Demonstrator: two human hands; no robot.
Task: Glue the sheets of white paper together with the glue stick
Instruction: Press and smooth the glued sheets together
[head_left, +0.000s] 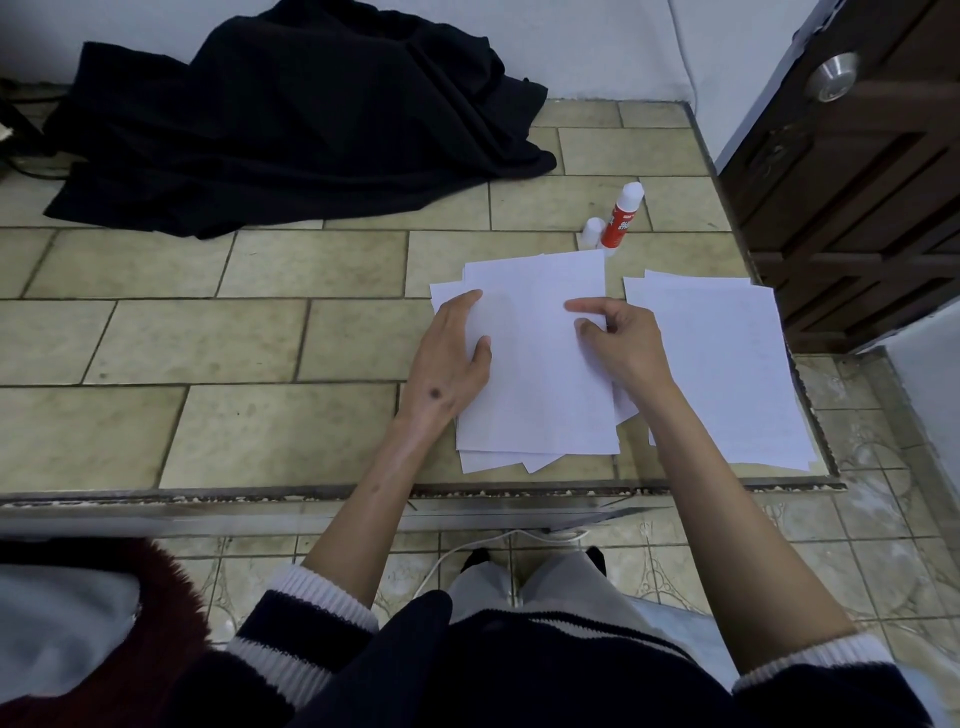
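Observation:
A loose pile of white sheets (540, 364) lies on the tiled tabletop (249, 332) in front of me. My left hand (452, 358) rests flat on the pile's left edge, fingers straight. On the top sheet's right side my right hand (618, 338) presses down with its index finger pointing left, the other fingers curled. A second stack of white sheets (727, 364) lies to the right, near the table's corner. Behind the pile stands a red glue stick (621, 218), uncapped and upright, with its white cap (593, 232) beside it.
A crumpled black cloth (291, 119) covers the table's back left. A dark wooden door (857, 182) with a metal knob (831, 78) stands to the right. The table's front edge (363, 493) runs just below the papers. A white cable (467, 551) lies on the floor.

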